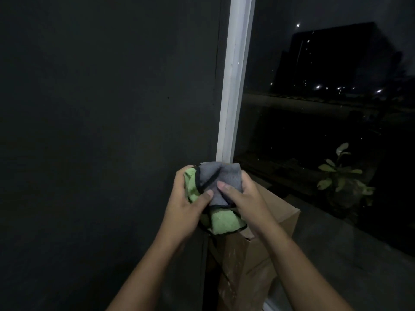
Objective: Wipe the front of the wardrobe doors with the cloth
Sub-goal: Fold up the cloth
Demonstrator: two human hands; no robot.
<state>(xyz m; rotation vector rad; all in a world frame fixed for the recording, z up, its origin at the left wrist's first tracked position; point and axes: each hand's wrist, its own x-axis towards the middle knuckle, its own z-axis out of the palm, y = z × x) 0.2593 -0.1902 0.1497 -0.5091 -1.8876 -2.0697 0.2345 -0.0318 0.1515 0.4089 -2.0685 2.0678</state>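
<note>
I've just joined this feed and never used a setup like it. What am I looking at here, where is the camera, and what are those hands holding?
There is no machine: a person wears one camera on the head, looking forward and down. The left hand and right hand together bunch a green and grey cloth in front of the body. The big dark panel at left is probably the wardrobe; the cloth is not on it yet. Right of it come a white frame and a window showing night outside and a plant. A cardboard box stands below the hands.
</note>
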